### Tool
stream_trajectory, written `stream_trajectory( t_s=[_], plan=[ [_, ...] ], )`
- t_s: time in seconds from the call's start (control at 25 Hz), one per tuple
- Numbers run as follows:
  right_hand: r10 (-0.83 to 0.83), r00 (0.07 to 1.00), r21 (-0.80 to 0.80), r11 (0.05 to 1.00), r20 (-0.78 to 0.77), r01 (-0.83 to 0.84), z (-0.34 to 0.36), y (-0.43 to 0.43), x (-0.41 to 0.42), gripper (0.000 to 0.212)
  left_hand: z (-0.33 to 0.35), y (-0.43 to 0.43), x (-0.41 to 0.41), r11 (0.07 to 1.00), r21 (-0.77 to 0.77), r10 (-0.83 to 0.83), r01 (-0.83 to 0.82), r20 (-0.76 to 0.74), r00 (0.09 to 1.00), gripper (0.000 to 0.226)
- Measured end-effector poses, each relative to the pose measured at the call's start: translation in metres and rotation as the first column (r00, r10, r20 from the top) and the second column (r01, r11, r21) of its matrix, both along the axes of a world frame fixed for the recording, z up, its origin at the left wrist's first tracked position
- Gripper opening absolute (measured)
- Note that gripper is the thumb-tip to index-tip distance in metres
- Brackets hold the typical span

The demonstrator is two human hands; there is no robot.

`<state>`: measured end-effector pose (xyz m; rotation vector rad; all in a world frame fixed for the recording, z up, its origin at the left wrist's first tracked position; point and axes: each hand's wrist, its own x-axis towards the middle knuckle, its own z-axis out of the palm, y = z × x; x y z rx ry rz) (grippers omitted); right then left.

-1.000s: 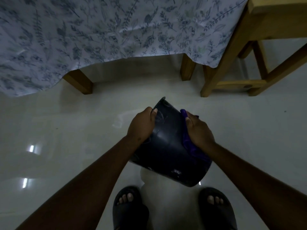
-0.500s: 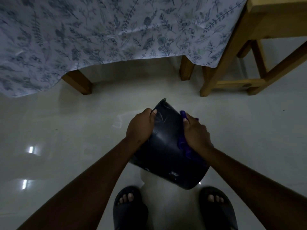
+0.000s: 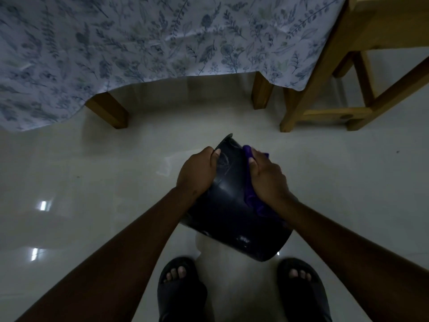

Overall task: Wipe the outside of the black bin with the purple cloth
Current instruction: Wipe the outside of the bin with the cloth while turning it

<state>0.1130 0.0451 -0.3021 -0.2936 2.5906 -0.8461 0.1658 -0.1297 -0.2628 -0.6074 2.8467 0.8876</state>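
Left hand (image 3: 196, 174) steadies black bin (image 3: 234, 219); right hand (image 3: 269, 180) apparently presses purple cloth (image 3: 251, 201).

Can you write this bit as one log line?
left hand: grips black bin | right hand: presses purple cloth on bin

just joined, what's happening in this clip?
A person stands on a pale floor, holding a black bin tilted above their sandalled feet. The left hand grips the bin's side to steady it, while the right hand presses a purple cloth against the outer wall. Wiping is underway.
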Motion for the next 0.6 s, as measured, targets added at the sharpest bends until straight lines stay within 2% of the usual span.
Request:
stream_trajectory(
  t_s=[0.04, 0.08, 0.16, 0.2, 0.24, 0.32, 0.4, 0.44, 0.52, 0.6],
  plan=[
    [-0.042, 0.999, 0.034, 0.999, 0.034, 0.041, 0.001, 0.009, 0.004, 0.048, 0.000, 0.001, -0.002, 1.000, -0.009, 0.004, -0.004, 0.001, 1.000, 0.040],
    [-0.042, 0.999, 0.091, 0.995, -0.018, 0.043, 0.003, 0.017, 0.019, 0.049, 0.000, 0.002, -0.003, 1.000, -0.021, 0.010, -0.009, 0.007, 1.000, 0.042],
    [0.128, 0.966, 0.190, 0.978, -0.225, -0.086, 0.007, 0.020, 0.066, 0.052, -0.004, 0.003, -0.010, 0.998, -0.054, 0.015, -0.013, 0.043, 0.999, 0.043],
    [0.191, 0.945, 0.183, 0.972, -0.266, -0.145, 0.012, 0.017, 0.082, 0.054, -0.003, 0.003, -0.015, 0.999, -0.048, 0.012, -0.009, 0.064, 0.998, 0.043],
    [0.231, 0.933, 0.164, 0.968, -0.277, -0.191, 0.012, 0.013, 0.085, 0.054, 0.000, 0.003, -0.019, 1.000, -0.003, 0.004, -0.004, 0.069, 0.998, 0.041],
    [0.277, 0.914, 0.129, 0.960, -0.297, -0.249, 0.011, 0.008, 0.056, 0.053, 0.009, 0.003, -0.015, 0.978, 0.207, -0.015, -0.003, 0.083, 0.996, 0.032],
    [0.213, 0.938, 0.085, 0.977, -0.275, -0.197, 0.006, 0.007, 0.013, 0.050, 0.014, -0.002, 0.007, 0.935, 0.353, -0.033, -0.011, 0.120, 0.992, 0.027],
    [0.152, 0.964, 0.052, 0.988, -0.216, -0.145, 0.002, 0.009, -0.007, 0.049, 0.013, -0.004, 0.021, 0.941, 0.338, -0.032, -0.015, 0.135, 0.990, 0.029],
    [0.074, 0.994, -0.045, 0.996, -0.074, -0.078, -0.009, 0.015, -0.022, 0.050, 0.010, -0.006, 0.038, 0.986, 0.164, 0.016, -0.031, 0.092, 0.996, 0.034],
    [0.048, 0.998, -0.101, 0.993, -0.044, -0.052, -0.011, 0.024, -0.004, 0.053, 0.010, -0.004, 0.025, 0.997, 0.026, 0.066, -0.067, 0.018, 0.998, 0.037]
  ],
)
